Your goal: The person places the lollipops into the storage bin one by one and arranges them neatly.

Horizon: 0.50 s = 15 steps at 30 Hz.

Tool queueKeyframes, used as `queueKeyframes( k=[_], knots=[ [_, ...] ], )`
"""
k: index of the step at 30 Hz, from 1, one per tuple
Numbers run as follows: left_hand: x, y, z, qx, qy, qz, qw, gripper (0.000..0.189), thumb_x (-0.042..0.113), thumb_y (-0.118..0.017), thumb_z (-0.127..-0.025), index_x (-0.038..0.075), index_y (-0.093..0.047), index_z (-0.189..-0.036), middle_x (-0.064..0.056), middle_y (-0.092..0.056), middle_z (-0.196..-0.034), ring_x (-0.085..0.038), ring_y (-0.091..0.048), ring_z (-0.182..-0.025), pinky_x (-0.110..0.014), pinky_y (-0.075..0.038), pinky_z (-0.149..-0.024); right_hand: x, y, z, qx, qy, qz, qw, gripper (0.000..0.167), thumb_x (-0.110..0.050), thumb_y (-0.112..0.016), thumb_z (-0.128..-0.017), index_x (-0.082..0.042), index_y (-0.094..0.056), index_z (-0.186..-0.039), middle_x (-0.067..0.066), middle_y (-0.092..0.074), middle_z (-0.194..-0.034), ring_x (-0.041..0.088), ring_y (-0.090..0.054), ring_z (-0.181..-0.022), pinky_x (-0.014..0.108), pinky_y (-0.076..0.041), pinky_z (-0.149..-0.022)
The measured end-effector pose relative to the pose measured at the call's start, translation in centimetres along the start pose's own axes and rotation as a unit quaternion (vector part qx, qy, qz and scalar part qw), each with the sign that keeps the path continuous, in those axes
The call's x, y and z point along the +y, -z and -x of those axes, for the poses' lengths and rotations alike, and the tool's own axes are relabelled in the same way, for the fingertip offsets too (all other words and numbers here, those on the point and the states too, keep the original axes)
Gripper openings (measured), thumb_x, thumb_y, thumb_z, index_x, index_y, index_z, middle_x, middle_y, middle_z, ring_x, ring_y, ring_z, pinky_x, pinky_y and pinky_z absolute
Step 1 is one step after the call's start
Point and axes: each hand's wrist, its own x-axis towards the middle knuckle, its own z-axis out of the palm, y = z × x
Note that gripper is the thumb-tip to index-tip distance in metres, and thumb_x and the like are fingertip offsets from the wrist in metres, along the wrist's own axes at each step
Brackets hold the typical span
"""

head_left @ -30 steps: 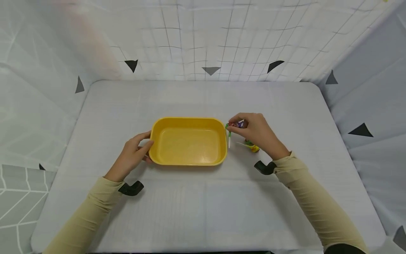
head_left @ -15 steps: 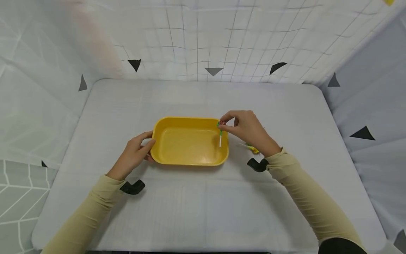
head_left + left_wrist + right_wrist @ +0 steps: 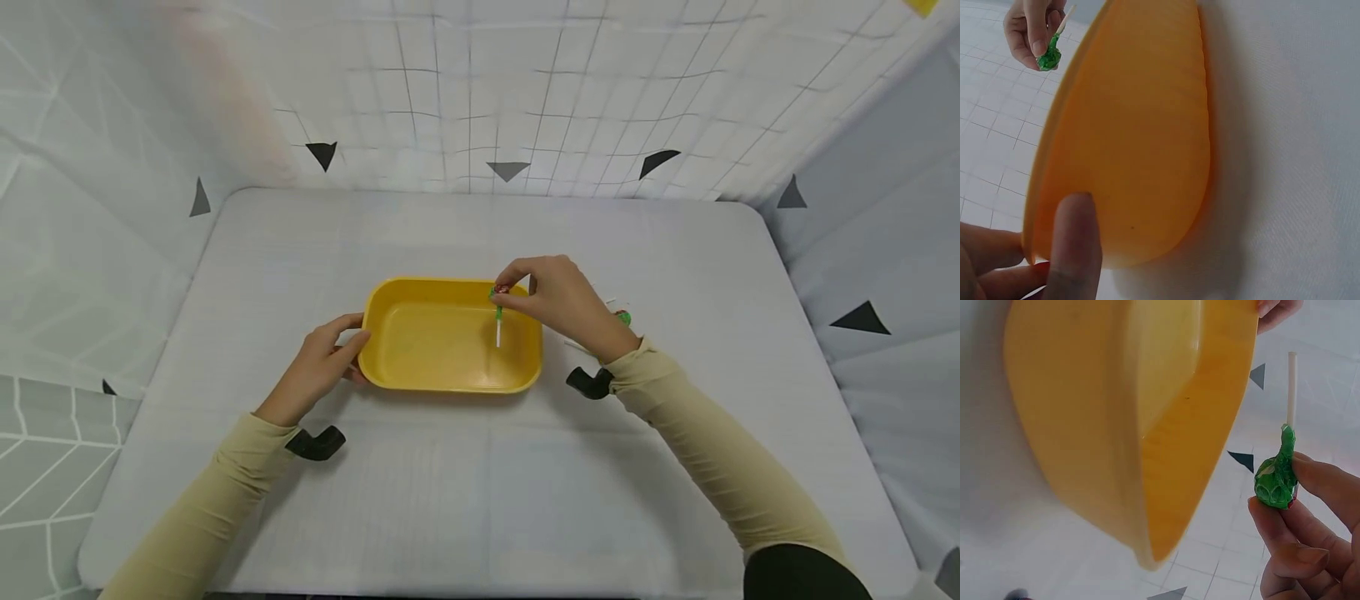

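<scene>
In the head view a yellow plastic tray (image 3: 450, 350) stands at the middle of the table. My left hand (image 3: 318, 367) grips its left end, the thumb against the outer wall in the left wrist view. Above the tray's right part, my right hand (image 3: 558, 300) pinches a green-wrapped lollipop (image 3: 1275, 478) by its candy head between thumb and fingertips. The lollipop's white stick (image 3: 498, 335) points toward the near side in the head view. Inside the tray only bare yellow floor shows.
Right of the tray, partly hidden by my right hand and wrist, lie a green and red lollipop (image 3: 622, 317) and another white stick (image 3: 576, 345). White cloth covers the table (image 3: 450, 500). Behind it rises a white gridded wall (image 3: 450, 100).
My right hand has carried the lollipop leftward from beside the tray's right rim to over the tray. The left hand stays on the tray's left end.
</scene>
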Motion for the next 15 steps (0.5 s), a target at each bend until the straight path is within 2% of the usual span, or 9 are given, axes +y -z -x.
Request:
queueKeyframes(
  k=[8,15],
  knots=[
    [0.0,0.1,0.0,-0.002,0.003,0.005,1.0000,0.050,0.028,-0.050,-0.111,0.005,-0.042,-0.155,-0.024,-0.055,-0.145,-0.026,-0.073,-0.072,-0.029,-0.064,-0.071,-1.3,-0.6,-1.6,-0.017,0.024,0.000,0.9996,0.016,-0.031,-0.078,-0.094,-0.019,-0.079,-0.104,-0.002,-0.079,-0.104,0.017,-0.056,-0.070,0.029,-0.046,-0.062],
    [0.0,0.1,-0.1,-0.002,0.002,0.008,1.0000,0.050,0.028,-0.050,-0.111,0.005,-0.043,-0.155,-0.023,-0.054,-0.147,-0.026,-0.073,-0.072,-0.030,-0.064,-0.071,-2.5,-1.2,-2.9,-0.030,0.024,0.000,0.9993,0.017,-0.033,-0.079,-0.094,-0.020,-0.079,-0.104,-0.004,-0.079,-0.102,0.017,-0.058,-0.069,0.029,-0.048,-0.062]
  ],
)
